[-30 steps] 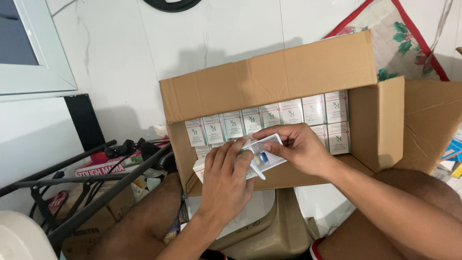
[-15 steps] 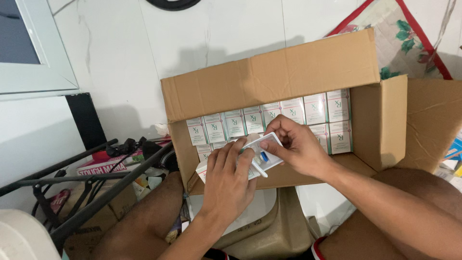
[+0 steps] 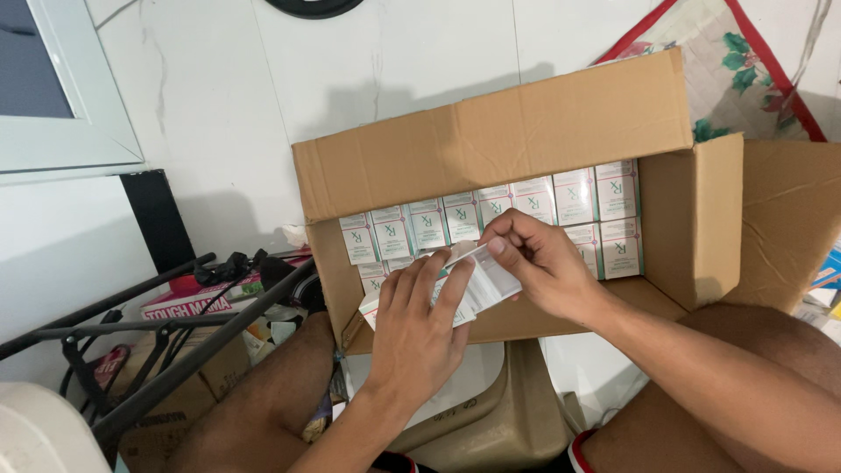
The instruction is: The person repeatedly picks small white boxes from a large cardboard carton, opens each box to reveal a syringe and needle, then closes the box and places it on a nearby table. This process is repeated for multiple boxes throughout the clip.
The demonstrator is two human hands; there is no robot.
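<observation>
An open brown cardboard box (image 3: 491, 149) lies in front of me, flaps spread, packed with several small white cartons with green print (image 3: 517, 201) standing in rows. Both hands hold one small white carton (image 3: 486, 280) just above the box's near edge. My left hand (image 3: 416, 328) covers it from below with fingers laid flat on it. My right hand (image 3: 539, 263) pinches its upper end between thumb and fingers. Much of the held carton is hidden by my fingers.
My bare knees flank a beige plastic stool (image 3: 491, 403) under the box. A black metal rack (image 3: 149, 342) with a pink package and clutter sits at the left. A white tiled wall is behind, a floral mat (image 3: 745, 79) at upper right.
The held carton has turned in my hands, so its blue-marked face no longer shows. My right fingers have shifted to pinch its top end. The view has dropped slightly.
</observation>
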